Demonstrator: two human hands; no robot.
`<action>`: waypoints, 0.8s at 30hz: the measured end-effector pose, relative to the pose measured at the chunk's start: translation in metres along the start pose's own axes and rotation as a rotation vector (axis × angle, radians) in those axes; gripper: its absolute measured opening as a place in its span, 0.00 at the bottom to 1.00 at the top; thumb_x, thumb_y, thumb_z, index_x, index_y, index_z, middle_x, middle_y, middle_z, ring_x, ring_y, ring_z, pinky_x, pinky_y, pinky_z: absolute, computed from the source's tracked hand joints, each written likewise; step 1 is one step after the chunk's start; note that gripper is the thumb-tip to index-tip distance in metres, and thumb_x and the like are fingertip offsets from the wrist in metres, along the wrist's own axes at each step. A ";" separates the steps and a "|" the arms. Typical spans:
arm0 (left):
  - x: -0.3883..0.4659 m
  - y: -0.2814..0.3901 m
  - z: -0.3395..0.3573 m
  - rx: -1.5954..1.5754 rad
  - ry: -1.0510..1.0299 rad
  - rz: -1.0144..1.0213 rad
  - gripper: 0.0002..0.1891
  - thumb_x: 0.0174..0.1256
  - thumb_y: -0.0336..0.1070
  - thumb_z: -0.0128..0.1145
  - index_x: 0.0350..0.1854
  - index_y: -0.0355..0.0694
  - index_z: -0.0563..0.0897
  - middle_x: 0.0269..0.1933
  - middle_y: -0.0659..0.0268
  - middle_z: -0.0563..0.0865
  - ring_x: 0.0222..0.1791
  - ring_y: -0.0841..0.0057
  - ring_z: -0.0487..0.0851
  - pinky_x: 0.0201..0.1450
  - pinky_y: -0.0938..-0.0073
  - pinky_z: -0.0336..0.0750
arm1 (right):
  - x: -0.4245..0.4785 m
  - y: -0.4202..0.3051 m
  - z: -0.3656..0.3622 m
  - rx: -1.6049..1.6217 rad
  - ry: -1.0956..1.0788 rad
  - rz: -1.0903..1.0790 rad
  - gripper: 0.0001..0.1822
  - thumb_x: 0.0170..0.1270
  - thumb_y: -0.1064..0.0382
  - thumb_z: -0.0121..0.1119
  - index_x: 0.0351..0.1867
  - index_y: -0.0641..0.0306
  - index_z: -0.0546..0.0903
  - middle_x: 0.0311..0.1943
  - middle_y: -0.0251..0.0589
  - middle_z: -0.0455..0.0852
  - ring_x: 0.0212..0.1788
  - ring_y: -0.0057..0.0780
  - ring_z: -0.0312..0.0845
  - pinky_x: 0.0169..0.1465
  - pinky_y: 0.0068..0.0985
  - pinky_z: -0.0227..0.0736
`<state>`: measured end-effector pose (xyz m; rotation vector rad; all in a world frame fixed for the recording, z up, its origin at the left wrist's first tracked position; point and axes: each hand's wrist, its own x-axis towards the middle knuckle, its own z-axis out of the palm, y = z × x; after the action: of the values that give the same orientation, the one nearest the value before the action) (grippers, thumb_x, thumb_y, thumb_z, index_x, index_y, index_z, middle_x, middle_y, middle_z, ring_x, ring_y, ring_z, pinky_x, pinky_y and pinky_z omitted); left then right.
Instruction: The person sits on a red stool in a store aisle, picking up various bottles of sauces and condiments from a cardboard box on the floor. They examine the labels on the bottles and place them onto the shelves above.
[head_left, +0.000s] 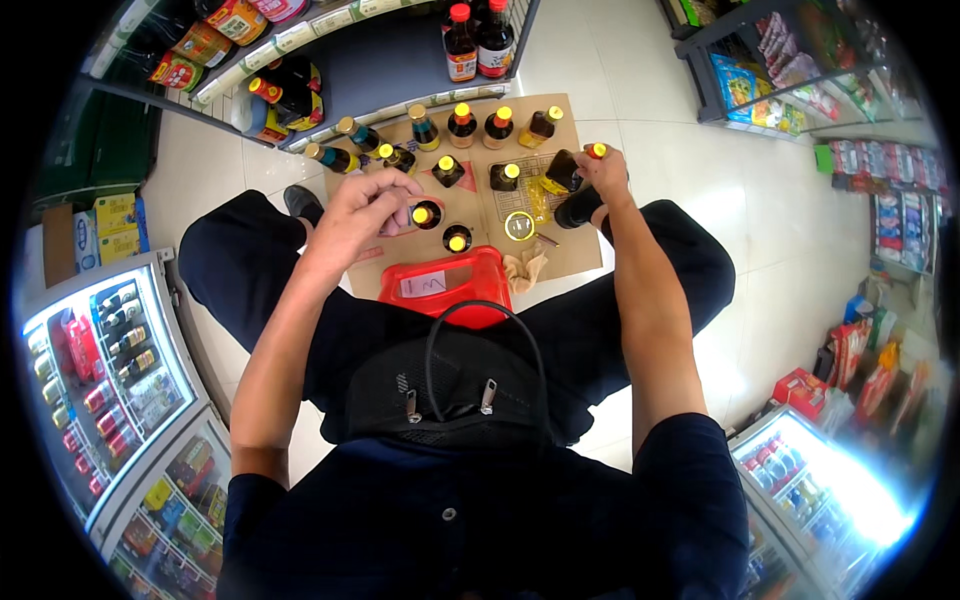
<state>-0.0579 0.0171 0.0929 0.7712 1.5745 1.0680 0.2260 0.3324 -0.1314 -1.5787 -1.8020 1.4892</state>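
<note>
Several dark sauce bottles stand on a flattened cardboard sheet (480, 176) on the floor. My right hand (606, 172) is around the neck of a dark glass bottle (562, 171) with a red and yellow cap, which leans at the sheet's right side. My left hand (375, 202) hovers with bent fingers just left of a yellow-capped bottle (426, 215); whether it touches the bottle is unclear. Another yellow-capped bottle (457, 238) stands nearer me. A red plastic container (450, 281) lies between my legs, beside a crumpled beige cloth (525, 268) and a roll of clear tape (519, 225).
A metal shelf (375, 60) ahead holds bottles at both ends, with two red-capped sauce bottles (477, 41) at its right. Lit glass-door coolers (112, 360) stand at the left. A snack rack (780, 82) stands at the far right.
</note>
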 end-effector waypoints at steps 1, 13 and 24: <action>0.004 -0.009 0.000 -0.006 -0.041 -0.010 0.11 0.77 0.33 0.51 0.48 0.34 0.85 0.31 0.73 0.79 0.32 0.87 0.76 0.37 0.84 0.72 | -0.004 -0.019 -0.008 -0.012 -0.012 -0.002 0.14 0.62 0.63 0.74 0.42 0.74 0.86 0.30 0.41 0.88 0.27 0.25 0.85 0.33 0.22 0.83; 0.037 -0.058 0.053 -0.098 -0.243 -0.111 0.25 0.75 0.43 0.59 0.71 0.41 0.75 0.53 0.66 0.81 0.50 0.80 0.83 0.56 0.76 0.79 | -0.094 -0.193 -0.098 -0.008 -0.117 -0.179 0.21 0.64 0.50 0.75 0.30 0.68 0.85 0.19 0.35 0.84 0.18 0.19 0.77 0.23 0.17 0.68; 0.023 -0.073 0.057 -0.855 -0.421 -0.207 0.53 0.64 0.28 0.66 0.84 0.38 0.41 0.76 0.50 0.67 0.73 0.56 0.74 0.73 0.36 0.72 | -0.081 -0.196 -0.014 0.345 -0.392 -0.086 0.21 0.66 0.47 0.74 0.34 0.66 0.85 0.24 0.32 0.86 0.19 0.12 0.75 0.23 0.12 0.64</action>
<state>-0.0057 0.0228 0.0126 0.2081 0.7034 1.1860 0.1604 0.2988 0.0681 -1.0879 -1.6516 2.0443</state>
